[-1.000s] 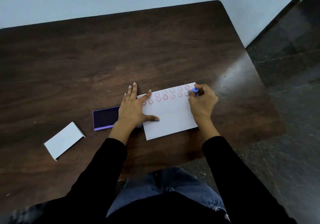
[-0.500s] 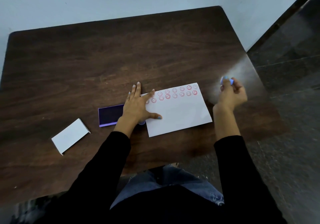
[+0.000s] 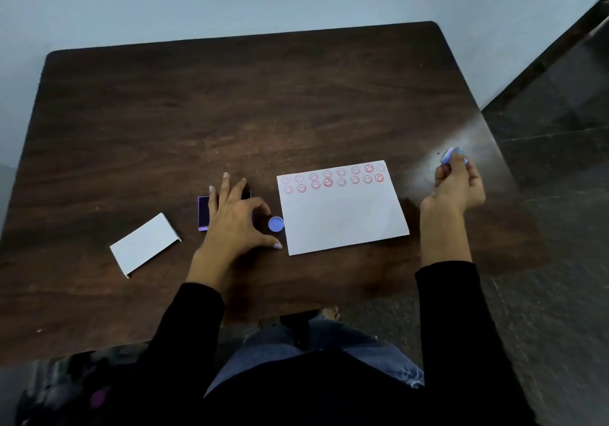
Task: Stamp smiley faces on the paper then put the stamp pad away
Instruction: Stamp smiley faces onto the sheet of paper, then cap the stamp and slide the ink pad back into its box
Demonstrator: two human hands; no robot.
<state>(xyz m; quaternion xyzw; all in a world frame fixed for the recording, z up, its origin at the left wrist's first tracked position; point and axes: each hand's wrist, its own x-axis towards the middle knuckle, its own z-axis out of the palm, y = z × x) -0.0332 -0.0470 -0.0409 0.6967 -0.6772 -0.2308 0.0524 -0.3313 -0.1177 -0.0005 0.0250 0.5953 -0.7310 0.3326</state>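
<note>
A white paper (image 3: 342, 215) lies on the dark wooden table (image 3: 230, 112), with two rows of red smiley faces along its far edge. My right hand (image 3: 456, 183) is raised to the right of the paper and holds a small light-blue stamp (image 3: 449, 155) in its fingertips. My left hand (image 3: 235, 218) hovers spread over the purple stamp pad (image 3: 203, 213), hiding most of it. A small round blue cap (image 3: 275, 224) lies between my left thumb and forefinger, just left of the paper.
A white folded card sleeve (image 3: 143, 244) lies at the near left of the table. The table's right edge and the dark floor (image 3: 557, 195) are close to my right hand. A pale wall runs behind the table.
My right hand lifted the stamp off the paper and moved right. My left hand left the paper's corner and slid left over the stamp pad, uncovering the round blue cap.
</note>
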